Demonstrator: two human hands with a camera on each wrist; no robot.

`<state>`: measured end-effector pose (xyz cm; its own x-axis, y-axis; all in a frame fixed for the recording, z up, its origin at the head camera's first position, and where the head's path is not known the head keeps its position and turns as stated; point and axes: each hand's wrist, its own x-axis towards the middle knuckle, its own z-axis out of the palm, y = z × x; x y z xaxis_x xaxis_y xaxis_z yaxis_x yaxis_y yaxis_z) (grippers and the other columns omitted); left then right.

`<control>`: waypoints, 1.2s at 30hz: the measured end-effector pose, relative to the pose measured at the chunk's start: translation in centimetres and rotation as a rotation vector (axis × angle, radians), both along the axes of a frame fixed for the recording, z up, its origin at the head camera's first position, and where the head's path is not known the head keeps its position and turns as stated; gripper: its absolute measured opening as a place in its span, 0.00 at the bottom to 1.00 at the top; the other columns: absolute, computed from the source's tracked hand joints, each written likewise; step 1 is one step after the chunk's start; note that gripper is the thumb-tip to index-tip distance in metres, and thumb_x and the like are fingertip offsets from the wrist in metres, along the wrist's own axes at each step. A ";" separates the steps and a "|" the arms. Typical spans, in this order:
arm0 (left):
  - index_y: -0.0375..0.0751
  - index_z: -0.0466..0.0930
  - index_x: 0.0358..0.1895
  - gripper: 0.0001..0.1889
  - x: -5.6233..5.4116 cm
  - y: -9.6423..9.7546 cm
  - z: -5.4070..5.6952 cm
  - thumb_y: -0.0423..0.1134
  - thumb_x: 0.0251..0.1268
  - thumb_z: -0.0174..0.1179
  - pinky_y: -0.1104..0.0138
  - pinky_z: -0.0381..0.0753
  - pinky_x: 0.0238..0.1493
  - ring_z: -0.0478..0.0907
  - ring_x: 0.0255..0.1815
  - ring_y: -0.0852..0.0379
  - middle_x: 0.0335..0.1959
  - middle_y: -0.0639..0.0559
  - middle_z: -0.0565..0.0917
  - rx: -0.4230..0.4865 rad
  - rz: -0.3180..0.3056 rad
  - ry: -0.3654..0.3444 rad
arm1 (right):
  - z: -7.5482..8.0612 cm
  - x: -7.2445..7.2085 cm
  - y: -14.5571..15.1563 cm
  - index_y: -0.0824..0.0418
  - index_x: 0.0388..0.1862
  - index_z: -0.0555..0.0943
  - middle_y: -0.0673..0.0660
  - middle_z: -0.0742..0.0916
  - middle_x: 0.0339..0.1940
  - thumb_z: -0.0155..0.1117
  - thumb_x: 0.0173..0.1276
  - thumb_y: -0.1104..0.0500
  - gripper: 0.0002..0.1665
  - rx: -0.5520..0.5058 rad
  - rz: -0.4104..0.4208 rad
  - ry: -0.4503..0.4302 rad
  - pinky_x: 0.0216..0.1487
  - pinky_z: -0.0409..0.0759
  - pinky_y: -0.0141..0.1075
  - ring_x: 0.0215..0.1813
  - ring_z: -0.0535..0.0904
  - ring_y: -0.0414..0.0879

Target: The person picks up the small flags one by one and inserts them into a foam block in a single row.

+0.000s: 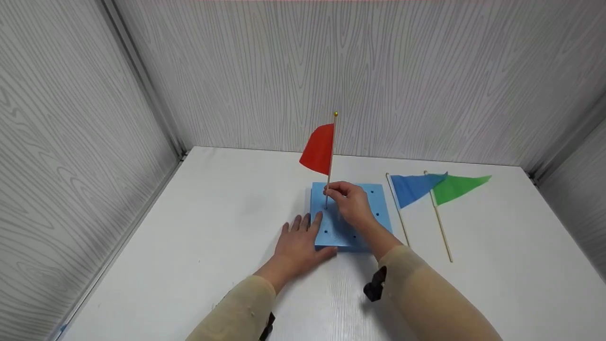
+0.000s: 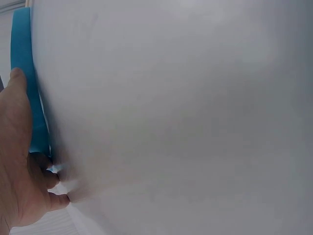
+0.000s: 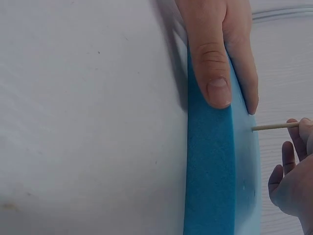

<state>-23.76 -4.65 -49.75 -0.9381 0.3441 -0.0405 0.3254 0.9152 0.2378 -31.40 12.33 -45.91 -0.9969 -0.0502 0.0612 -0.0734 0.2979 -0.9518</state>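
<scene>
Bracing the thick, light-blue rectangular block (image 1: 340, 235) with small round holes, the left hand (image 1: 296, 248) lies nearest, fingers extended, thumb against the block's near face and index finger along the top's left edge. Just beyond, the right hand (image 1: 350, 203) reaches over the block, fingers pinching the thin wooden stick (image 3: 275, 127) of the red flag (image 1: 318, 150). This stick stands nearly upright, its lower end meeting the block's top; insertion depth cannot be told. Progress, as judged: first flag being seated, two left. The blue triangular flag (image 1: 414, 188) and green triangular flag (image 1: 457, 189) lie on the white counter (image 1: 227, 213), right of the block.
</scene>
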 end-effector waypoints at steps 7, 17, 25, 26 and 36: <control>0.51 0.44 0.89 0.54 0.0 -0.1 0.0 0.79 0.70 0.47 0.38 0.52 0.81 0.52 0.86 0.37 0.86 0.40 0.56 -0.016 0.007 -0.028 | 0.1 -0.1 0.3 0.57 0.56 0.88 0.52 0.90 0.49 0.64 0.82 0.59 0.11 0.042 0.015 -0.010 0.57 0.82 0.39 0.55 0.83 0.55; 0.50 0.45 0.89 0.55 0.0 0.1 -0.1 0.79 0.69 0.48 0.37 0.52 0.81 0.52 0.86 0.37 0.87 0.41 0.55 -0.001 0.006 -0.030 | -0.5 0.2 0.4 0.58 0.58 0.87 0.51 0.88 0.50 0.66 0.80 0.58 0.12 0.057 0.020 0.016 0.57 0.83 0.40 0.54 0.81 0.51; 0.50 0.44 0.89 0.54 0.0 0.3 0.0 0.79 0.70 0.48 0.37 0.53 0.81 0.53 0.85 0.36 0.86 0.41 0.56 -0.007 0.002 -0.019 | -0.5 0.4 0.8 0.53 0.63 0.84 0.49 0.88 0.54 0.65 0.81 0.58 0.16 0.067 0.022 0.037 0.64 0.81 0.42 0.59 0.81 0.48; 0.50 0.45 0.89 0.54 0.0 0.3 -0.1 0.79 0.70 0.48 0.37 0.54 0.80 0.53 0.85 0.36 0.86 0.40 0.57 -0.006 0.000 -0.015 | -0.5 0.4 0.9 0.53 0.64 0.84 0.50 0.88 0.55 0.65 0.81 0.58 0.16 0.069 0.022 0.041 0.65 0.80 0.42 0.60 0.81 0.47; 0.51 0.44 0.89 0.54 -0.2 0.2 -0.3 0.79 0.70 0.47 0.38 0.55 0.80 0.55 0.85 0.36 0.86 0.40 0.57 -0.016 0.006 -0.004 | 0.6 0.5 5.6 0.57 0.68 0.82 0.55 0.87 0.58 0.63 0.82 0.58 0.19 0.106 -0.003 0.071 0.64 0.80 0.44 0.62 0.81 0.49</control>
<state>-23.95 -4.45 -50.05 -0.9398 0.3381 -0.0501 0.3193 0.9208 0.2241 -30.87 17.90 -45.33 -0.9904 -0.0567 0.1259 -0.1381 0.3969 -0.9074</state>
